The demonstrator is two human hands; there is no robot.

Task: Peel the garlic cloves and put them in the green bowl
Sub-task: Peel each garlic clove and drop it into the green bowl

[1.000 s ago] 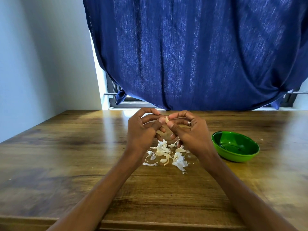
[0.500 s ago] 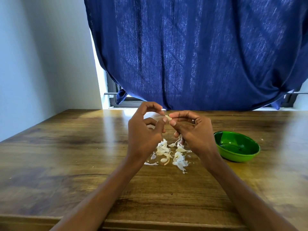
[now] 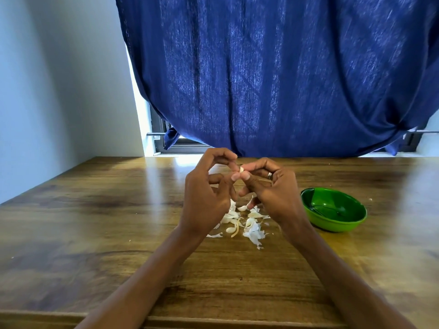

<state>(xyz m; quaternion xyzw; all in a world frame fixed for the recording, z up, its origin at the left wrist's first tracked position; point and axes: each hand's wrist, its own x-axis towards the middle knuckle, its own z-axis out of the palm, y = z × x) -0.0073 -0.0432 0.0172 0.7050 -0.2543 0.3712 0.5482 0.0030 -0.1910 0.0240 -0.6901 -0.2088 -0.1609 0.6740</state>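
Above the wooden worktop (image 3: pixel 99 224), the left hand (image 3: pixel 204 198) and right hand (image 3: pixel 273 191) pinch one small garlic clove (image 3: pixel 241 169) between curled fingers (image 3: pixel 235 177), over a heap of garlic skins (image 3: pixel 249 224), with the green bowl (image 3: pixel 333 210) just right.

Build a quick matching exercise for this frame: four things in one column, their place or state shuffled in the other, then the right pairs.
Things:
1. garlic clove
2. green bowl
3. garlic skins
4. ring

Places or states:
A. scattered on the table below the hands
B. on a finger of the right hand
C. pinched between both hands, left hand included
D. standing on the table, right of the hands

Pairs: 1-C, 2-D, 3-A, 4-B
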